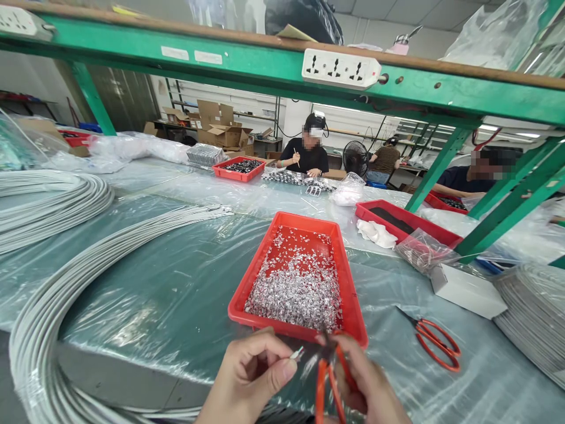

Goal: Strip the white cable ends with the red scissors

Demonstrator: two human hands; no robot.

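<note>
My left hand (251, 377) pinches the end of a thin white cable (296, 354) between thumb and forefinger, low in the head view. My right hand (368, 386) grips orange-handled scissors (329, 377), their blades close to the cable tip. Just beyond both hands sits a red tray (265, 262) holding a heap of small silvery offcuts (295, 285). A big bundle of grey-white cables (57, 306) curves from the table's middle down past my left side.
A second pair of orange scissors (435, 338) lies at right, near a white box (468, 291) and a cable coil (536, 315). More red trays (399, 215) stand further back. Other people sit working across the plastic-covered table (168, 294). A green shelf frame (265, 59) with a power strip (339, 69) hangs overhead.
</note>
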